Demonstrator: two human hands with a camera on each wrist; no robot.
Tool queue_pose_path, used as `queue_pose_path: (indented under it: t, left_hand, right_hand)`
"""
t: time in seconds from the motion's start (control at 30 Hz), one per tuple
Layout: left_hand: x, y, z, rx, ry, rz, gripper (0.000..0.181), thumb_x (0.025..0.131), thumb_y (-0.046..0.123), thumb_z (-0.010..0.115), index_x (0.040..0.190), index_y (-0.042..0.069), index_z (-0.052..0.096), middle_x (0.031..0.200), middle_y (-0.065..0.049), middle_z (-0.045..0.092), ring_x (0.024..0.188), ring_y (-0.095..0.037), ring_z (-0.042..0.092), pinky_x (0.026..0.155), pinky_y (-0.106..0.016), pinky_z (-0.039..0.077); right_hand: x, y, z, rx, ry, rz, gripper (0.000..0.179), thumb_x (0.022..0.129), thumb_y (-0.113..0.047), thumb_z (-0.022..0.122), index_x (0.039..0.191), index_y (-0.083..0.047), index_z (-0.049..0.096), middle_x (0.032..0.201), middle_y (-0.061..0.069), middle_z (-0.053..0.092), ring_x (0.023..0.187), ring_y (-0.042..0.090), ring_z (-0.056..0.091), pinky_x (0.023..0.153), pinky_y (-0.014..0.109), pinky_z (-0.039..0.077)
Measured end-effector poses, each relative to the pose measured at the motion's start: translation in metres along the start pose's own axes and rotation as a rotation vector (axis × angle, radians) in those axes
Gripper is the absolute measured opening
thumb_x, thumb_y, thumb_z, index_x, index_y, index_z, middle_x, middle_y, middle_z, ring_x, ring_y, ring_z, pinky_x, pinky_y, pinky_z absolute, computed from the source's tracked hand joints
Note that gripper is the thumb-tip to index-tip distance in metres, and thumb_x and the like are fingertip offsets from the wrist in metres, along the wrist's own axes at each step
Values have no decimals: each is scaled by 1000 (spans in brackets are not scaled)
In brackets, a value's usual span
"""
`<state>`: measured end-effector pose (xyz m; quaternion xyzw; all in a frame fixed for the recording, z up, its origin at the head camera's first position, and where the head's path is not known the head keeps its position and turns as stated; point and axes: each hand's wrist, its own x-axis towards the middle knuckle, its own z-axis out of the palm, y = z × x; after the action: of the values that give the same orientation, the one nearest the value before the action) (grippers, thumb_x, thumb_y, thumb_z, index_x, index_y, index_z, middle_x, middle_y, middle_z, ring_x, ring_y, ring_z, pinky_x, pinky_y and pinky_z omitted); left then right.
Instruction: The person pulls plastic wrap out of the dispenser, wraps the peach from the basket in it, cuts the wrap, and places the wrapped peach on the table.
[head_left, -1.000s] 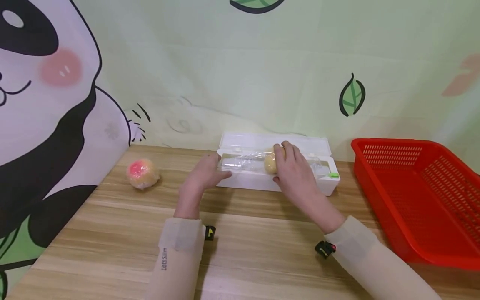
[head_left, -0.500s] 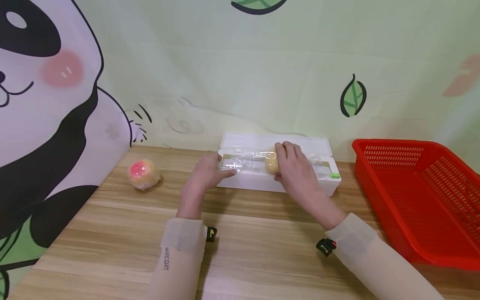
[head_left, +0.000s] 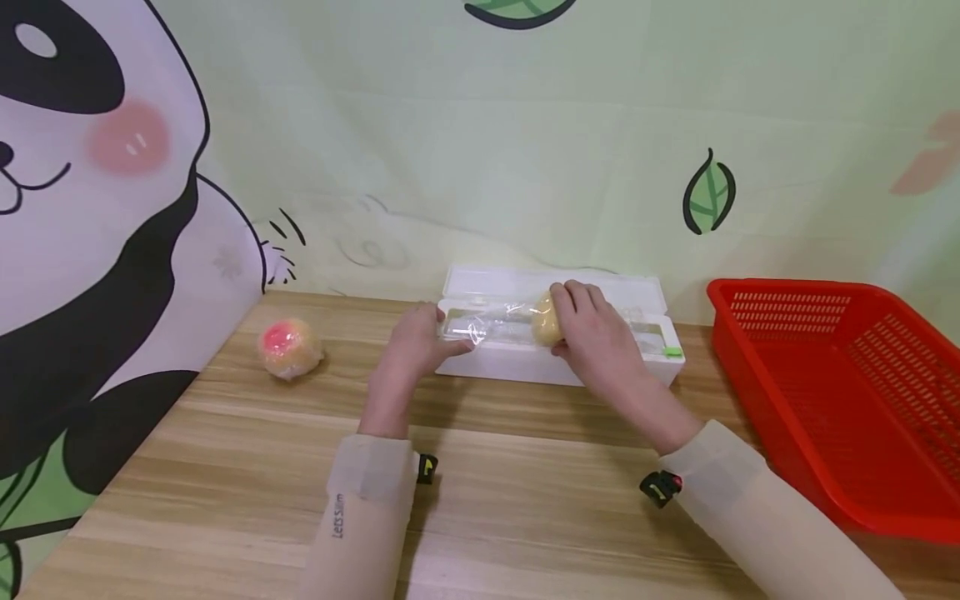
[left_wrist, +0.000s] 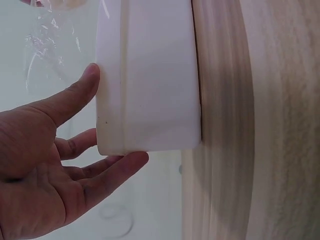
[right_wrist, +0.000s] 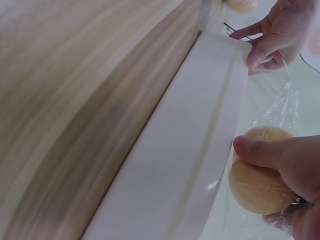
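Note:
In the head view a long white cling film dispenser (head_left: 510,364) lies at the back of the table, lid (head_left: 630,292) raised, film across its top. My left hand (head_left: 414,340) grips its left end, thumb at the top front edge. In the left wrist view the fingers (left_wrist: 112,182) reach round the end face. My right hand (head_left: 600,337) holds a round pale-yellow fruit (head_left: 547,320) low over the dispenser's middle. Clear film clings to the fruit (right_wrist: 260,190) and stretches towards the left hand in the right wrist view. The palm hides part of the fruit.
A film-wrapped round fruit with a pink patch (head_left: 289,348) sits at the left of the wooden table (head_left: 510,508). The red plastic basket (head_left: 757,417) stands on the right. A green slider (head_left: 672,352) marks the dispenser's right end. Behind hangs a panda-printed cloth (head_left: 450,150).
My left thumb has slid slightly onto the dispenser's front edge. The right hand and fruit have shifted a little to the right. The dispenser stays put.

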<state>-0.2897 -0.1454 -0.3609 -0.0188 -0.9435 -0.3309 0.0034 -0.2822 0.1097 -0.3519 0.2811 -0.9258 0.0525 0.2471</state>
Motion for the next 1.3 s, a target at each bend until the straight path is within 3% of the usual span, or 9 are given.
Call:
queue_pose_path:
  t: [1.0,1.3]
  left_hand:
    - [0,6,0,9,2,-53,68,88,31,84,132,-10,53,124,-21,58,110,-33,56,99,-44,49]
    - [0,6,1,9,6,-52,68,88,31,84,132,-11,54,125,-22,58,111,-33,57,99,-44,49]
  right_hand:
    - [7,0,-23,-24,-23,-4,85,75,-9,93,141,8,43,137,28,52,126,42,50,108,48,44]
    - [8,-1,-33,-8,10,-23,84,74,-7,94,140,9,44,135,29,53,124,44,51,107,49,45]
